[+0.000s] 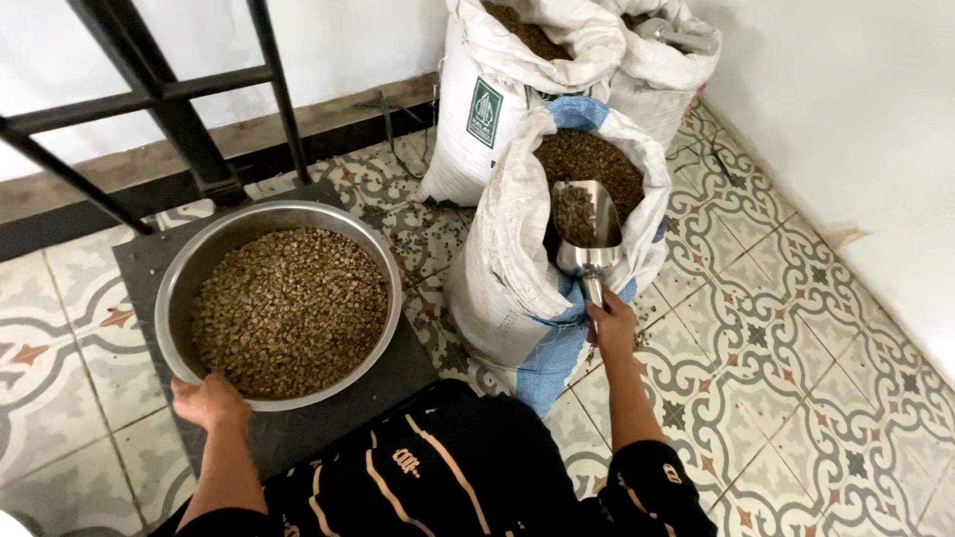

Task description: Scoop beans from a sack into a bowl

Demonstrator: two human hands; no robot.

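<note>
Right hand (612,323) wrapped around the handle of a metal scoop (587,231), fingers curled tight about the grip. Scoop blade tilted up inside the mouth of the nearest white woven sack (507,268), loaded with greenish-brown beans, resting over the bean mass (587,157) that fills the sack. Blue lining folded over the sack's rim at front and back.

Left hand (209,403) clamped on the near rim of a wide steel bowl (179,288), fingers folded over the edge, fingertips hidden behind the rim. Bowl heaped with the same beans (288,310), sitting on a dark flat platform (298,428) on the patterned tile floor (796,378), just left of the sack.

Two more white sacks (477,109) standing behind, against the wall, tops open. Black metal frame (179,109) rising behind the bowl. A few loose beans scattered on the tiles between the sacks.
</note>
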